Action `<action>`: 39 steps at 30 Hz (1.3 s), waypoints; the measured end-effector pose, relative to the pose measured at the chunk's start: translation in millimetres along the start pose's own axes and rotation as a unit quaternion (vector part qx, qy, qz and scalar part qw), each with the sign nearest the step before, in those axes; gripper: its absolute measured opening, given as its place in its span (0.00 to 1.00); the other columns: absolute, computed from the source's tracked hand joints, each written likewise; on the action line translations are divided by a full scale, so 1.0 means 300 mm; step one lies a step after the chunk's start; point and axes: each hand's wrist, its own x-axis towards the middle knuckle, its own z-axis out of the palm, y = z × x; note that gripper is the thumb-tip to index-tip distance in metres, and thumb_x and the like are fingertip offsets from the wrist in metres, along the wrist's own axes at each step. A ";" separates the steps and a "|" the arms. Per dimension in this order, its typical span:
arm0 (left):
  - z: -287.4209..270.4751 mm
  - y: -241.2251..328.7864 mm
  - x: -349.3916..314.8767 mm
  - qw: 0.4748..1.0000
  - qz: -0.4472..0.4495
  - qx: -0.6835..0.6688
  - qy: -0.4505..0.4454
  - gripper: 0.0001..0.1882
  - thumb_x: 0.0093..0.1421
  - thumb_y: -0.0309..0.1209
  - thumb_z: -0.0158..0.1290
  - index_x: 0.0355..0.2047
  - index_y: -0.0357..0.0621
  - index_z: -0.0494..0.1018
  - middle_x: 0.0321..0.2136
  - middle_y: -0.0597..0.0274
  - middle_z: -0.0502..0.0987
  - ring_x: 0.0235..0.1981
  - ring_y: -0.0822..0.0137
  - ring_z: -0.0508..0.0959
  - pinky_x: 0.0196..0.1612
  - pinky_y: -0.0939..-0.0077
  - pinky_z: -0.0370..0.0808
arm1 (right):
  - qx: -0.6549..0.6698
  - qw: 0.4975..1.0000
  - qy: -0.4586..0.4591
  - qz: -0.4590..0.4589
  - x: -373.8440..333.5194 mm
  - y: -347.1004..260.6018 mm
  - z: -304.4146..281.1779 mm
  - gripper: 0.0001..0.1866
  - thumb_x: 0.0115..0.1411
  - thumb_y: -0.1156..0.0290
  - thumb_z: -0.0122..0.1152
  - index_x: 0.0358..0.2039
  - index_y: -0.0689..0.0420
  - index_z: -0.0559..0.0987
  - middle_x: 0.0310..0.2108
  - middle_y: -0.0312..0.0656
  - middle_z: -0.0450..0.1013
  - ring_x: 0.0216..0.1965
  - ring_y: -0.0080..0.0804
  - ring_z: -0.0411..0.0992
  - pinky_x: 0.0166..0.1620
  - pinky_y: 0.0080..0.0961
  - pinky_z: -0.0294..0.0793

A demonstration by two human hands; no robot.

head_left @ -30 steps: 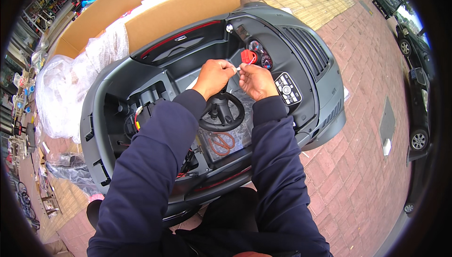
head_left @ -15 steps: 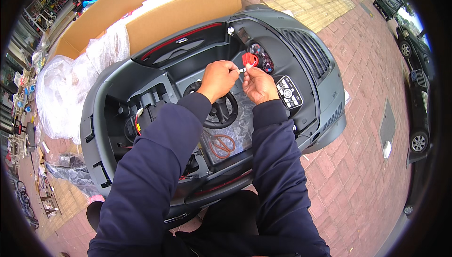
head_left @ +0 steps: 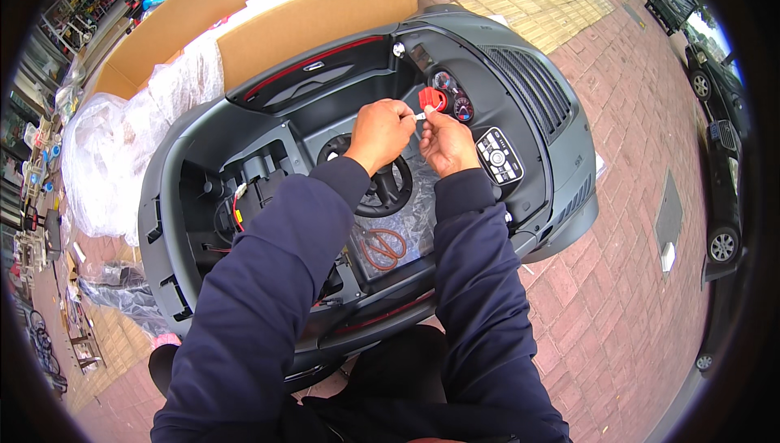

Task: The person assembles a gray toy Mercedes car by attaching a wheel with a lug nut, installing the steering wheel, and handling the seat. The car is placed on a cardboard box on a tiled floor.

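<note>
Above the steering wheel (head_left: 392, 202) of a grey ride-on toy car (head_left: 166, 173), my two hands meet at a small white connector (head_left: 420, 116). My left hand (head_left: 379, 134) pinches its left end, and my right hand (head_left: 449, 142) pinches its right end. A red plastic piece (head_left: 431, 99) with thin red wire sits just above my right fingertips, against the round gauges (head_left: 462, 108) on the dashboard. My fingers partly hide the connector, so I cannot tell whether it is one part or two joined halves. The button panel (head_left: 499, 157) lies right of my right hand.
Clear plastic sheet and a brown looped cord (head_left: 382, 250) lie on the car's floor. Wires with a white plug (head_left: 240, 191) stick up by the seat area. Behind stands an open cardboard box (head_left: 325, 33), with plastic wrap (head_left: 106, 171) to the left. Brick paving (head_left: 605, 280) extends right.
Both hands keep their pinch on the connector at nearly the same place. The left hand and forearm have shifted very slightly right.
</note>
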 end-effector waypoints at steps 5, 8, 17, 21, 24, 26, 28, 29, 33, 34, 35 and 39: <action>0.011 0.006 -0.006 1.000 0.003 0.006 0.022 0.06 0.54 0.29 0.57 0.26 0.39 0.80 0.28 0.51 0.80 0.31 0.49 0.81 0.37 0.60 0.76 | -0.009 1.000 0.001 -0.003 -0.003 0.000 0.004 0.06 0.64 0.70 0.63 0.33 0.56 0.74 0.23 0.31 0.68 0.20 0.18 0.65 0.23 0.17 0.68; 0.020 0.009 -0.008 1.000 0.006 0.009 0.028 0.06 0.53 0.29 0.57 0.26 0.39 0.80 0.28 0.51 0.80 0.31 0.49 0.81 0.37 0.59 0.76 | -0.010 1.000 0.003 -0.009 -0.003 0.001 0.006 0.06 0.64 0.70 0.62 0.33 0.56 0.74 0.22 0.31 0.68 0.20 0.18 0.65 0.23 0.16 0.68; 0.032 0.012 -0.004 0.999 -0.022 0.004 0.024 0.06 0.52 0.29 0.57 0.26 0.40 0.80 0.27 0.51 0.81 0.31 0.49 0.81 0.38 0.58 0.77 | -0.020 1.000 0.006 -0.023 -0.006 0.009 0.008 0.06 0.63 0.70 0.63 0.33 0.55 0.74 0.22 0.30 0.68 0.20 0.18 0.65 0.23 0.17 0.68; 0.035 0.024 -0.005 0.996 -0.087 -0.026 0.004 0.07 0.52 0.29 0.57 0.27 0.39 0.81 0.26 0.48 0.81 0.31 0.49 0.82 0.38 0.60 0.77 | -0.033 0.999 0.010 -0.022 -0.007 0.012 0.009 0.04 0.65 0.71 0.61 0.33 0.55 0.75 0.23 0.30 0.68 0.20 0.18 0.65 0.24 0.16 0.69; 0.035 0.028 -0.008 0.991 -0.122 -0.059 -0.002 0.08 0.53 0.30 0.57 0.29 0.38 0.81 0.26 0.47 0.81 0.30 0.51 0.83 0.37 0.62 0.77 | -0.040 0.999 -0.002 -0.024 -0.010 0.012 0.011 0.03 0.65 0.71 0.60 0.33 0.55 0.76 0.23 0.30 0.68 0.20 0.18 0.65 0.25 0.17 0.69; 0.035 0.026 -0.009 0.988 -0.128 -0.082 -0.002 0.09 0.54 0.30 0.56 0.29 0.37 0.81 0.25 0.47 0.81 0.30 0.53 0.83 0.37 0.63 0.77 | -0.044 0.999 -0.006 -0.028 -0.011 0.013 0.013 0.03 0.65 0.72 0.59 0.33 0.55 0.76 0.23 0.30 0.68 0.20 0.18 0.64 0.25 0.17 0.68; 0.036 0.021 -0.012 0.987 -0.131 -0.089 -0.007 0.09 0.56 0.30 0.56 0.30 0.36 0.81 0.24 0.50 0.81 0.27 0.59 0.81 0.34 0.66 0.76 | -0.049 0.998 -0.001 -0.029 -0.012 0.016 0.016 0.03 0.65 0.72 0.59 0.33 0.56 0.76 0.23 0.30 0.68 0.20 0.18 0.64 0.25 0.17 0.68; 0.037 0.017 -0.014 0.988 -0.129 -0.085 -0.011 0.10 0.57 0.30 0.56 0.31 0.35 0.81 0.23 0.53 0.81 0.25 0.65 0.79 0.32 0.68 0.75 | -0.052 0.998 -0.002 -0.029 -0.013 0.016 0.017 0.03 0.65 0.73 0.59 0.33 0.56 0.75 0.23 0.30 0.68 0.20 0.18 0.63 0.25 0.17 0.67; 0.042 0.008 -0.025 0.988 -0.118 -0.099 -0.001 0.10 0.58 0.31 0.56 0.32 0.35 0.81 0.20 0.55 0.80 0.21 0.71 0.76 0.29 0.70 0.73 | -0.070 0.997 -0.008 -0.027 -0.019 0.018 0.020 0.04 0.65 0.74 0.58 0.32 0.55 0.75 0.22 0.30 0.67 0.20 0.18 0.62 0.24 0.17 0.66; 0.041 0.007 -0.029 0.987 -0.129 -0.098 -0.010 0.10 0.57 0.31 0.56 0.32 0.35 0.81 0.22 0.52 0.80 0.24 0.65 0.79 0.31 0.68 0.74 | -0.076 0.997 -0.008 -0.027 -0.021 0.017 0.020 0.04 0.65 0.74 0.58 0.32 0.55 0.75 0.22 0.30 0.67 0.20 0.18 0.62 0.24 0.17 0.65; 0.039 0.006 -0.029 0.985 -0.139 -0.097 -0.018 0.10 0.57 0.31 0.56 0.32 0.35 0.81 0.24 0.49 0.81 0.27 0.59 0.81 0.34 0.66 0.76 | -0.074 0.997 -0.010 -0.026 -0.024 0.015 0.020 0.04 0.64 0.73 0.59 0.31 0.55 0.75 0.22 0.30 0.67 0.20 0.19 0.63 0.24 0.18 0.66; 0.023 0.004 -0.023 0.988 -0.114 -0.103 -0.030 0.11 0.56 0.31 0.56 0.32 0.35 0.82 0.26 0.48 0.82 0.28 0.57 0.83 0.35 0.66 0.76 | -0.071 0.997 -0.011 -0.018 -0.038 0.000 0.016 0.04 0.63 0.73 0.60 0.32 0.56 0.75 0.23 0.32 0.69 0.22 0.20 0.67 0.25 0.20 0.71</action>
